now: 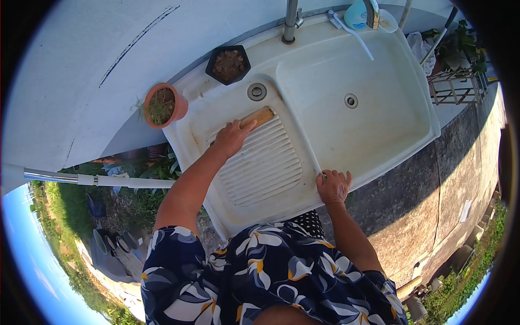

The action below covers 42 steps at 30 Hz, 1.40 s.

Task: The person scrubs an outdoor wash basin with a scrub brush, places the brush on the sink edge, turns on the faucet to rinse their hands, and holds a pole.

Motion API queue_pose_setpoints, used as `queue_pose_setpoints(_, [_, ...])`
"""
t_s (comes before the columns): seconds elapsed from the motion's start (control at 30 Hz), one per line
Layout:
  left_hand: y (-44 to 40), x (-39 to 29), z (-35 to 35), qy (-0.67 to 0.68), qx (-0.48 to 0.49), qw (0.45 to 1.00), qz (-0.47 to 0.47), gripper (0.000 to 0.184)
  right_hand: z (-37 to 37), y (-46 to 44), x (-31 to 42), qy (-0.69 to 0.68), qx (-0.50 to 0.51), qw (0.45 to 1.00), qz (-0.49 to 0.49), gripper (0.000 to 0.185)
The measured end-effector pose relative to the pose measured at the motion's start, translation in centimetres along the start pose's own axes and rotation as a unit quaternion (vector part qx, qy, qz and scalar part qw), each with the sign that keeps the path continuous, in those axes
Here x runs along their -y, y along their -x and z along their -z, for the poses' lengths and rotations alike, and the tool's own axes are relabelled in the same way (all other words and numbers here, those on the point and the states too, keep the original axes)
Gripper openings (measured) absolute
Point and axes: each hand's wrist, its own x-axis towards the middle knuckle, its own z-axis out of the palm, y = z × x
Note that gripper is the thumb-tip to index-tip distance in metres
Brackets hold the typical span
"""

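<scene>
My left hand [232, 138] is closed round a long light-brown wooden block [259, 117]. The block rests across the upper ribs of the washboard [265, 168], moulded into the left side of a white laundry sink [368, 178]; its underside is hidden. My right hand [333, 187] curls its fingers over the sink's front rim, beside the divider between the ribbed side and the basin [379, 70]. Above the washboard lies a small round drain [257, 91]. A second drain [351, 101] sits in the basin floor.
A terracotta pot [180, 105] and a black pot [210, 67] stand on the sink's far left edge. At the back are a tap [290, 24], a white-handled brush [357, 37] and a light-blue container [356, 14]. A wire rack [455, 89] is at the right.
</scene>
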Motion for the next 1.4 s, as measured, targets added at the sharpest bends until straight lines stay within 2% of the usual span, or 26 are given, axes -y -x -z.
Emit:
queue_pose_setpoints(0.07, [-0.2,0.4,0.7,-0.046,-0.013,0.999,-0.009,0.050,0.3,0.0,0.1,0.008,0.017,1.000,-0.009,0.021])
queue_pose_setpoints(0.2, [-4.7,-0.1,-0.4,-0.019,-0.049,0.999,-0.008,0.050,0.3,-0.1,0.2,0.020,0.026,0.999,-0.014,0.021])
queue_pose_setpoints(0.3, [-4.4,-2.1,-1.2,0.019,-0.067,0.996,0.064,0.050,0.5,-0.1,0.3,0.028,0.019,0.999,-0.006,0.020])
queue_pose_setpoints(0.37, [-3.6,-3.4,-0.7,0.163,-0.060,0.970,0.169,0.045,-0.1,-0.3,0.2,0.021,0.007,1.000,0.002,0.022])
queue_pose_setpoints(0.43, [-1.0,-3.9,-1.6,0.161,-0.065,0.967,0.186,0.048,-0.3,0.1,-0.1,0.013,0.006,1.000,0.013,0.023])
queue_pose_setpoints(0.5, [1.8,-4.2,-1.5,0.203,-0.021,0.948,0.243,0.052,-0.4,0.0,0.0,0.015,0.003,1.000,-0.001,0.023])
queue_pose_setpoints(0.57, [3.7,-3.1,-2.0,0.236,-0.028,0.928,0.288,0.054,-0.6,-0.1,-0.1,0.019,0.005,1.000,0.002,0.023])
queue_pose_setpoints(0.63, [5.4,-2.0,-3.5,0.326,-0.126,0.836,0.423,0.055,-0.8,0.0,-0.2,0.030,0.002,1.000,-0.002,0.022])
queue_pose_setpoints(0.67, [5.9,-1.6,-4.3,0.344,-0.177,0.811,0.439,0.058,-0.8,0.0,-0.3,0.032,0.002,0.999,0.005,0.022])
queue_pose_setpoints(0.7, [5.8,-1.3,-5.6,0.347,-0.180,0.807,0.443,0.058,-0.9,0.1,-0.3,0.033,-0.003,0.999,0.004,0.020])
queue_pose_setpoints(0.77, [5.0,-1.4,-8.0,0.409,-0.287,0.686,0.529,0.061,-1.0,0.2,-0.3,0.037,-0.008,0.999,0.010,0.018])
queue_pose_setpoints(0.83, [6.2,-2.4,-5.5,0.450,-0.277,0.670,0.521,0.062,-0.9,0.2,-0.3,0.033,-0.002,0.999,0.000,0.018])
queue_pose_setpoints(0.9, [7.6,-3.2,-3.0,0.643,-0.195,0.580,0.460,0.062,-1.0,0.1,-0.2,0.043,0.009,0.999,0.004,0.019])
queue_pose_setpoints(0.93, [8.5,-3.3,-1.8,0.660,-0.145,0.576,0.460,0.063,-1.0,0.1,-0.3,0.054,0.023,0.998,-0.002,0.019])
queue_pose_setpoints(0.97, [9.2,-3.2,-2.8,0.666,-0.159,0.563,0.462,0.063,-1.2,0.1,-0.6,0.059,0.017,0.998,0.017,0.019])
queue_pose_setpoints(1.03, [11.3,-3.2,-5.2,0.399,-0.299,0.758,0.421,0.063,-1.1,0.2,-0.3,0.071,-0.001,0.997,0.015,0.019])
queue_pose_setpoints(1.07, [12.9,-3.3,-5.5,0.399,-0.310,0.746,0.435,0.063,-0.3,0.0,0.0,0.077,0.075,0.994,-0.003,0.026])
queue_pose_setpoints(1.1, [15.0,-3.6,-4.4,0.208,-0.395,0.782,0.435,0.064,-0.9,0.0,-0.3,0.076,0.076,0.994,0.017,0.026])
queue_pose_setpoints(1.13, [16.7,-3.5,-3.9,0.006,-0.454,0.786,0.418,0.065,-1.7,0.2,-1.0,0.029,0.023,0.999,0.019,0.031])
queue_pose_setpoints(1.17, [17.6,-2.7,-5.3,0.004,-0.455,0.778,0.434,0.065,-2.4,-0.2,-1.8,-0.018,-0.029,0.999,0.018,0.038])
queue_pose_setpoints(1.2, [17.9,-1.9,-7.8,0.045,-0.405,0.766,0.497,0.068,-2.2,-0.8,-2.0,-0.099,-0.004,0.995,0.027,0.051])
queue_pose_setpoints(1.23, [18.4,-1.7,-8.2,0.089,-0.352,0.750,0.553,0.070,-1.2,-1.3,-0.7,-0.093,0.000,0.995,0.036,0.051])
queue_pose_setpoints(1.27, [18.7,-1.3,-8.5,0.280,-0.269,0.732,0.560,0.067,-0.5,-2.2,1.1,-0.146,-0.022,0.980,0.134,0.052])
queue_pose_setpoints(1.3, [18.8,-1.3,-8.2,0.286,-0.269,0.728,0.562,0.067,0.2,-3.1,3.6,-0.199,-0.045,0.952,0.229,0.053])
queue_pose_setpoints(1.37, [18.2,-0.5,-8.0,0.357,-0.236,0.681,0.594,0.059,0.3,-5.1,8.8,-0.240,0.050,0.918,0.312,0.056])
queue_pose_setpoints(1.4, [18.3,0.3,-8.9,0.348,-0.241,0.692,0.584,0.054,-0.7,-6.3,11.0,-0.235,0.073,0.908,0.340,0.055])
